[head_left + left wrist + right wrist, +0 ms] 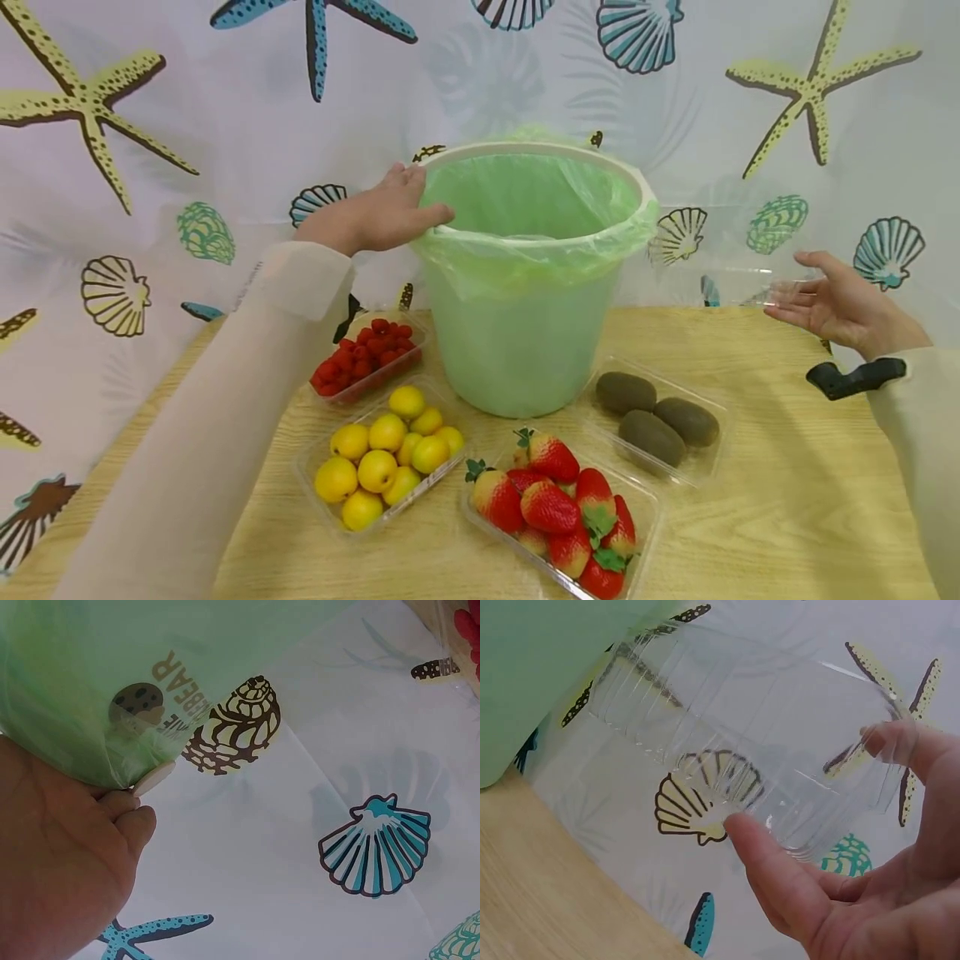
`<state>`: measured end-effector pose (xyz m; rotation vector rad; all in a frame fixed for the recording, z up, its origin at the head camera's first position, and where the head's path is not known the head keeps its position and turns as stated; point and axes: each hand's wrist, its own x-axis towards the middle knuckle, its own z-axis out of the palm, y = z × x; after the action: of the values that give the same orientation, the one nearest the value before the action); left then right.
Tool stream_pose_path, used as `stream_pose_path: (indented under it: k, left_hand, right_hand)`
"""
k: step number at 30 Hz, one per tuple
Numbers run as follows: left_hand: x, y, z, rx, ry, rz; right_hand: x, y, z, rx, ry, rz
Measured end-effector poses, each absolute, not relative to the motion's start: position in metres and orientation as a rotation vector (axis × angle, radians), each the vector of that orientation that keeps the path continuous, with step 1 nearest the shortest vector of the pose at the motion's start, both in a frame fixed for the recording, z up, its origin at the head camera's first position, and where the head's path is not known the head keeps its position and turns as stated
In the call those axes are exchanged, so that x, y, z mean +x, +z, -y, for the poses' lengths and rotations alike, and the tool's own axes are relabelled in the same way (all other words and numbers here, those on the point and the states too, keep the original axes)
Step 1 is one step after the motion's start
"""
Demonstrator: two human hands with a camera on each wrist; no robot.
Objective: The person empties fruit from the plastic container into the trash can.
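A pale green trash bin (517, 350) lined with a green plastic bag (525, 258) stands at the back of the table. My left hand (382, 212) grips the left side of its cream rim (525, 242), thumb over the edge. The left wrist view shows that hand (67, 855) against the bag-covered rim. On the right, my right hand (843, 304) holds a clear plastic box (738, 275) in the air, apart from the bin. In the right wrist view the box (705, 712) looks empty, pinched at one end between the thumb and fingers of that hand (870, 877).
Clear trays around the bin's foot hold raspberries (363, 358), small yellow fruits (386, 467), strawberries (558, 508) and three brown kiwis (656, 421). They stand on a wooden table (787, 517). Behind hangs a white cloth (247, 142) printed with shells and starfish.
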<state>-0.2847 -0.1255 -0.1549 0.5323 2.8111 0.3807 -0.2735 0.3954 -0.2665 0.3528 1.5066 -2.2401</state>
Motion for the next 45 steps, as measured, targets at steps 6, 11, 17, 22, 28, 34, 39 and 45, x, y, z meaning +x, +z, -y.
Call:
stream_pose_path:
  k: [6, 11, 17, 22, 28, 34, 39, 45]
  left_hand:
    - [-0.284, -0.156, 0.125, 0.538, 0.369, -2.826]
    - [-0.284, -0.156, 0.126, 0.534, 0.359, -2.837]
    - [-0.285, -0.156, 0.126, 0.534, 0.36, -2.825]
    - [-0.284, -0.155, 0.127, 0.533, 0.351, -2.826]
    - [-0.281, -0.155, 0.128, 0.525, 0.36, -2.818]
    - [-0.28, -0.154, 0.127, 0.541, 0.364, -2.823]
    - [-0.281, -0.154, 0.127, 0.533, 0.351, -2.819]
    - [-0.283, -0.156, 0.127, 0.529, 0.35, -2.818]
  right_hand:
    - [-0.269, -0.297, -0.385, 0.328, -2.205, -1.565]
    - [-0.269, -0.322, -0.372, 0.245, -2.139, -1.665]
    - [-0.267, -0.348, -0.36, 0.215, -2.12, -1.673]
    - [-0.265, -0.361, -0.352, 0.217, -2.154, -1.593]
    - [-0.264, -0.374, -0.35, 0.238, -2.161, -1.527]
    - [-0.262, -0.383, -0.351, 0.213, -2.135, -1.53]
    - [-0.26, -0.382, -0.351, 0.221, -1.966, -1.791]
    - [-0.254, -0.38, -0.351, 0.284, -1.921, -1.865]
